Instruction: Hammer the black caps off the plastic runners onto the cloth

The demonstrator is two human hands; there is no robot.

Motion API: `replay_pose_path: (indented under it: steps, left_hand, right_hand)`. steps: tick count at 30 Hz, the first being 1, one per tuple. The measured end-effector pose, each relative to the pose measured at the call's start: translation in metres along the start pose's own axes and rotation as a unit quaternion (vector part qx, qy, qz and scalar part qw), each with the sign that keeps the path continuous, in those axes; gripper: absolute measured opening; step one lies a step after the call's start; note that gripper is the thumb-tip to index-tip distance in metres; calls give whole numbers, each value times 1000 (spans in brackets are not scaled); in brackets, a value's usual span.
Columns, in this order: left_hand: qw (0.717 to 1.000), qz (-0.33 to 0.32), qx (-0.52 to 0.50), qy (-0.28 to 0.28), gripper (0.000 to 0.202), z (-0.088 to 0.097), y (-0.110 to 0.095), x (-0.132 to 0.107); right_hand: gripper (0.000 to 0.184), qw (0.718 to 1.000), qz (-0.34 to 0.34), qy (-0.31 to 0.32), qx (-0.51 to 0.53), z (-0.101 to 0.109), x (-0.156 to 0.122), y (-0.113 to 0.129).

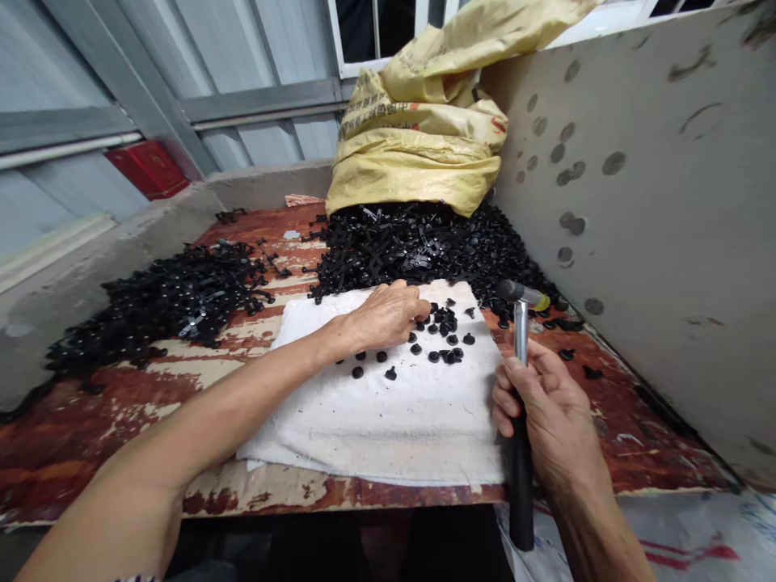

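Observation:
My right hand (549, 396) grips a small mallet (521, 323) by its black handle, head up. The mallet's head has one black face and one yellow face. Over a folded white cloth (388, 420), my left hand (391, 314) has its fingers curled down among small black round-headed pieces with short stems (445, 323). Whatever its fingertips hold is hidden behind the hand. Several more of these pieces lie scattered on the cloth, some near the left wrist.
Behind the cloth, a large heap of black parts (418, 246) spills from a yellow woven sack (418, 162). Another heap of black linked parts (182, 287) lies on the left of the worn red tabletop (139, 412). A grey panel (655, 202) borders the right side.

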State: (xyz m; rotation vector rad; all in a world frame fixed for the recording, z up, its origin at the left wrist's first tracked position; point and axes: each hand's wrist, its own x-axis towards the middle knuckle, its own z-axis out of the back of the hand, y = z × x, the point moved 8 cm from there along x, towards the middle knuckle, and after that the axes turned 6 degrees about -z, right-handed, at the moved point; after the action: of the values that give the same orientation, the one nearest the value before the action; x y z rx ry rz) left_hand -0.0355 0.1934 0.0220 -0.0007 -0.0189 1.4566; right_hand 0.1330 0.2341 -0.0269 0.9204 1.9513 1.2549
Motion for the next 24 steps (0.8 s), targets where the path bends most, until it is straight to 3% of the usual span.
replay_pose_path:
  steps: [5,15,20,24]
  left_hand:
    - [999,-35,2,-16,18,-1,-1,-1]
    - [989,-86,121,-16,22,3,-15,-8]
    - [994,-64,85,-27,24,13,-21,-14]
    - [996,-65,36,-43,21,15,-43,-16]
  right_hand:
    - [36,1000,-1,3,4,1,1,-1]
    - [38,1000,2,-1,2,2,2,-1]
    - [36,1000,5,3,-9,0,1,0]
    - [37,1000,9,6,-9,0,1,1]
